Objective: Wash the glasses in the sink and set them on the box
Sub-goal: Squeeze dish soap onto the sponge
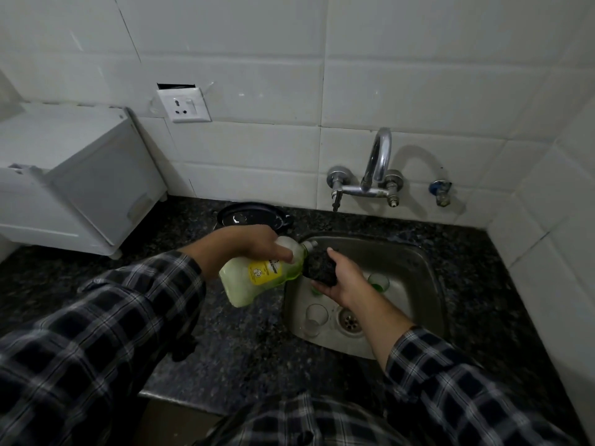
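While the left hand (254, 244) grips a translucent pale-green plastic soap bottle with a yellow label (257, 278), fingers and thumb curled around its upper body, the bottle is tipped on its side with the white nozzle pointing right.

Nozzle tip: just beside, possibly touching, a dark scrubbing pad (318, 265). Contact cannot be confirmed.

Right hand (341, 281): palm up, fingers cupped under the pad and thumb along its top edge, holding it. Both hands are over the left part of the square stainless steel sink (428, 268).

Glasses, all down in the basin:
- clear drinking glass (315, 320), on the basin floor just left of the round drain (349, 320);
- green-tinted glass (379, 281), toward the back, right of the right hand;
- a second greenish glass (316, 290), mostly hidden under the right hand and the pad; only an edge shows.

White plastic box (74, 175): on the dark speckled stone surface (241, 342), far left against the tiled wall, well apart from the sink. Nothing is seen on its top.

Other items: a curved chrome tap (378, 162) is mounted on the wall above the sink. A black round dish (251, 215) lies on the surface behind the left hand. A white wall socket (184, 106) is above the box. Both arms wear dark checked sleeves (96, 333).
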